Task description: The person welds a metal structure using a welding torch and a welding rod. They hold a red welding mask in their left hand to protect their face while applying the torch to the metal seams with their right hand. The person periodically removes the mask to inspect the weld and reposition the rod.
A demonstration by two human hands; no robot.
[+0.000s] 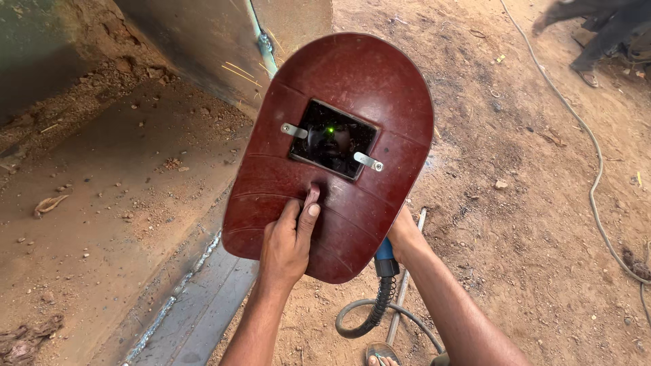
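A dark red hand-held welding shield (pixel 339 81) with a small dark glass window (pixel 332 139) fills the middle of the head view. My left hand (pixel 288 240) grips its handle on the back side, thumb up. A green point of light shows through the glass. Most of my right hand (pixel 405 237) is hidden behind the shield's lower right edge; it is closed on a blue-handled welding holder (pixel 385 254) with a black ribbed cable (pixel 369 318) looping below it. Sparks streak near the metal seam (pixel 266 51) above the shield.
A large rusty steel plate (pixel 122 203) lies at the left, with a welded seam (pixel 169 305) along its lower edge. A thin metal rod (pixel 405 285) lies on the dirt. A pale cable (pixel 597 169) runs down the right. Another person's legs (pixel 597 34) stand at top right.
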